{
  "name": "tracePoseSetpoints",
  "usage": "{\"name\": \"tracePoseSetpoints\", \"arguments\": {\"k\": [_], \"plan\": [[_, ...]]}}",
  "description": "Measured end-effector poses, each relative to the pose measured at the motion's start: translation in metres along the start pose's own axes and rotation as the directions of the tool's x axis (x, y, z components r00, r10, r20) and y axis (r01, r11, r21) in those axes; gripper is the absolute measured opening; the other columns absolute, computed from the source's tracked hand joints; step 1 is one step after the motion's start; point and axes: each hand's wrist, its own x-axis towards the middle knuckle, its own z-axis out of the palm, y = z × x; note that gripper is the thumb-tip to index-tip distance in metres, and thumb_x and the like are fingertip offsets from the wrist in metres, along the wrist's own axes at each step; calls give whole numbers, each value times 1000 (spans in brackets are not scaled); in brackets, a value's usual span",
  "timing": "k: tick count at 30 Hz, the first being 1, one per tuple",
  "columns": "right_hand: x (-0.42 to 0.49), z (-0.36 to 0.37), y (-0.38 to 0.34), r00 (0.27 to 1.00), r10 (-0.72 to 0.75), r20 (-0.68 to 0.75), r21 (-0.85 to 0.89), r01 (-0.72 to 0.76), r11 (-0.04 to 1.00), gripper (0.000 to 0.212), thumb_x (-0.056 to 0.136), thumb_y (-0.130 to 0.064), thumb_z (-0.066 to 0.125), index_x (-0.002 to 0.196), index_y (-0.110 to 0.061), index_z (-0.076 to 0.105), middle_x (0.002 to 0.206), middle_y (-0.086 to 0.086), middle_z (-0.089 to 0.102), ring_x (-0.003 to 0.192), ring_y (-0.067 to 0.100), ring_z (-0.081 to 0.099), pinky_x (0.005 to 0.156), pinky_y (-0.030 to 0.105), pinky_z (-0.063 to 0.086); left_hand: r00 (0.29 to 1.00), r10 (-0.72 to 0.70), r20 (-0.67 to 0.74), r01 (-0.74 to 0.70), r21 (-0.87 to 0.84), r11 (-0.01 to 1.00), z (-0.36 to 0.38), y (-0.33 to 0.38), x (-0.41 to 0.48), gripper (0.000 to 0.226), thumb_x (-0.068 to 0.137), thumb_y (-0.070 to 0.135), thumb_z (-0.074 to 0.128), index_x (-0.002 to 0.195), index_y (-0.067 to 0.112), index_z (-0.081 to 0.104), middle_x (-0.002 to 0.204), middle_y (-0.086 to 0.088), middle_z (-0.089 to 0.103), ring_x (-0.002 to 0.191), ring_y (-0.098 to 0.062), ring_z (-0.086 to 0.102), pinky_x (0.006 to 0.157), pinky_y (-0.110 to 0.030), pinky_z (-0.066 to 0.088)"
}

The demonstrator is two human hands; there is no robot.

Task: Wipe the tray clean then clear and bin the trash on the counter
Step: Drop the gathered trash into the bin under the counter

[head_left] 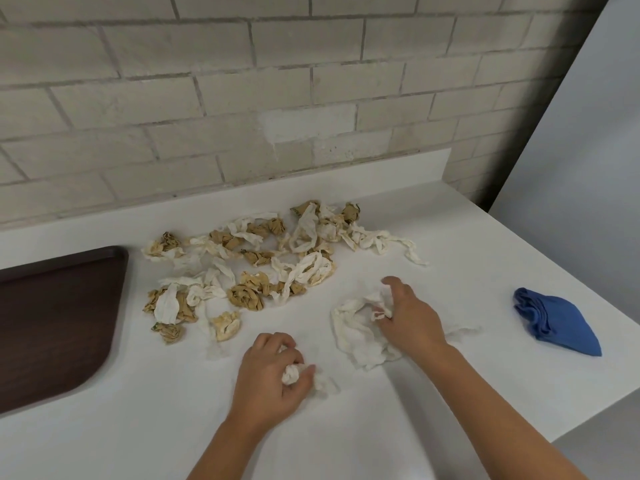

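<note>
On the white counter, the left hand curls its fingers around a small white crumpled paper wad near the front edge. The right hand pinches a larger white crumpled paper sheet that lies on the surface. The heap of twisted white and tan paper scraps stretches its long axis along the back edge, between the flat dark brown round-cornered tray at the left edge and the bunched blue cloth near the right edge.
</note>
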Motion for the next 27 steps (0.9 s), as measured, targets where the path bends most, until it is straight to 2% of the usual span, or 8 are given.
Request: {"name": "tracePoseSetpoints", "arguments": {"k": [2, 4, 9, 12, 16, 20, 23, 27], "plan": [[5, 4, -9, 974, -200, 105, -66, 207, 976, 68, 91, -33, 51, 148, -40, 13, 156, -1, 19, 92, 21, 64, 62, 26, 44, 1000, -26, -3, 26, 26, 999, 0, 2, 1, 43, 68, 67, 63, 68, 23, 66, 89, 11, 57, 86, -9, 50, 67, -27, 45], [6, 12, -17, 921, -306, 240, -117, 341, 933, 66, 93, -29, 48, 145, -50, 13, 160, -9, 0, 106, 19, 61, 70, 26, 45, 999, -48, 1, 48, 75, 996, 1, 3, 1, 54, 59, 77, 61, 67, 24, 65, 90, 11, 57, 88, -9, 49, 68, -26, 44], [-11, 34, -25, 887, -425, 180, -46, 439, 897, 55, 84, -63, 28, 132, -45, 48, 152, -8, 30, 106, 13, 61, 87, 25, 44, 997, -81, 10, 76, 239, 968, 7, 5, -5, 47, 64, 72, 56, 73, 27, 67, 95, 8, 60, 89, -13, 47, 66, -31, 45], [-22, 49, -24, 909, -410, 82, -18, 412, 911, 67, 67, -79, 44, 119, -40, 61, 133, -6, 50, 99, 14, 63, 79, 28, 50, 1000, -18, 8, 16, 235, 972, 13, 2, -6, 31, 75, 54, 59, 76, 25, 69, 105, 10, 66, 85, -16, 52, 61, -33, 49], [-32, 62, -20, 858, -499, -122, -20, 500, 866, 29, 70, -51, 53, 84, -29, 67, 91, -3, 61, 59, 15, 63, 47, 17, 43, 997, 69, 18, -72, 178, 981, 14, 2, -2, 25, 77, 44, 59, 76, 21, 69, 101, 10, 69, 83, -15, 50, 61, -31, 51], [-37, 51, -7, 942, -280, -185, 297, 325, 898, 14, 76, -33, 65, 84, -21, 67, 85, -7, 61, 69, 14, 63, 60, 24, 49, 999, 21, -36, -12, 242, 970, 13, 16, -11, 26, 77, 39, 56, 71, 16, 65, 82, 5, 65, 74, -18, 53, 56, -30, 50], [-49, 26, 15, 994, 72, -86, 802, 26, 597, 17, 78, -22, 76, 70, -19, 61, 67, -9, 57, 61, 6, 54, 59, 18, 42, 992, -78, -103, 103, 263, 959, 14, 39, -27, 27, 79, 35, 53, 64, 15, 62, 67, 4, 59, 60, -18, 54, 45, -27, 44], [-68, -12, 74, 977, 145, 158, 985, -146, -92, 13, 77, -22, 73, 74, -17, 61, 65, 1, 57, 53, 13, 53, 50, 23, 43, 903, -419, -99, 425, 54, 904, 23, 87, -35, 26, 81, 30, 65, 59, 18, 57, 57, 5, 57, 54, -17, 56, 49, -28, 44]]}}
